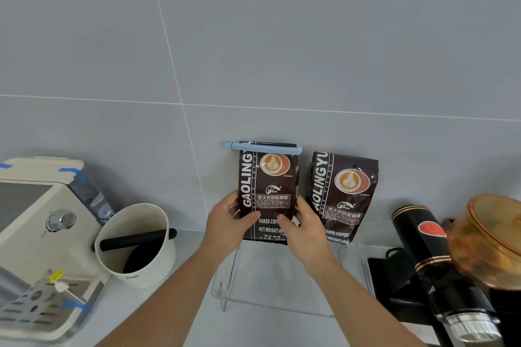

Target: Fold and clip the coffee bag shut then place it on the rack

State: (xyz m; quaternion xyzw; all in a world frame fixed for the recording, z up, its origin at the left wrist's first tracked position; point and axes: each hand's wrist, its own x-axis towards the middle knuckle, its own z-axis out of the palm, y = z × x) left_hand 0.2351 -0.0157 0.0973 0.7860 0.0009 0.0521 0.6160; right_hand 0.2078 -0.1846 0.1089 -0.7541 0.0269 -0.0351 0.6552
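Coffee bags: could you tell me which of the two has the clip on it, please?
The left coffee bag, held by both hands, has the blue clip across its folded top; the right coffee bag has none.

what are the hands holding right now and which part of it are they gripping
Both hands, left and right, hold the clipped coffee bag by its lower side edges, thumbs across the front.

Two bare hands — left hand (229,222) and right hand (303,227) — hold a dark coffee bag (267,191) upright on a clear rack (225,290) against a grey tiled wall. A blue clip (263,147) spans its folded top. A second bag (342,194) stands just beside it.
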